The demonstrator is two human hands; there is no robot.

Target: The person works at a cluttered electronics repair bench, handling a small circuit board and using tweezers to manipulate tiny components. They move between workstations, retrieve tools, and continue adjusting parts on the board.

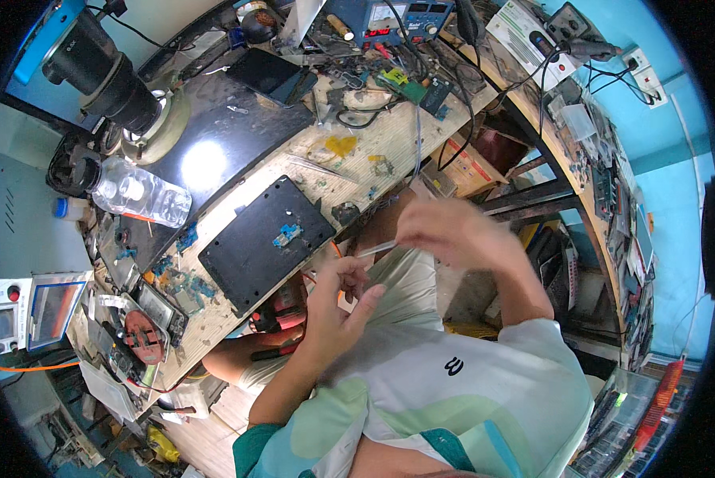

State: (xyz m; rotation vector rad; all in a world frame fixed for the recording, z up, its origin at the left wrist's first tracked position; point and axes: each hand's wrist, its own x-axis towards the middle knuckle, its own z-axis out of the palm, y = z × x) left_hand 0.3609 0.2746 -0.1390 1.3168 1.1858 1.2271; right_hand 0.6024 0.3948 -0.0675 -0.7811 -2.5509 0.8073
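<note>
My right hand (453, 231), blurred by motion, pinches a thin pale, shiny strip or tool (377, 248) in the air just off the desk's front edge. My left hand (345, 299) is below and left of it, fingers curled near the strip's lower end; what they hold, if anything, is unclear. A thin orange cord (337, 250) shows behind the fingers. To the left on the desk lies a flat black plate (254, 255) with a small blue part (287, 235) on it. Steel tweezers (314, 166) lie behind the plate.
A dark mat (190, 195) holds a large water bottle (138, 195) and a microscope (110, 92). Behind are a tablet (266, 76), circuit boards, cables and a blue power supply (389, 24). Clutter fills the desk's left end; a cluttered side shelf (589, 175) runs along the right.
</note>
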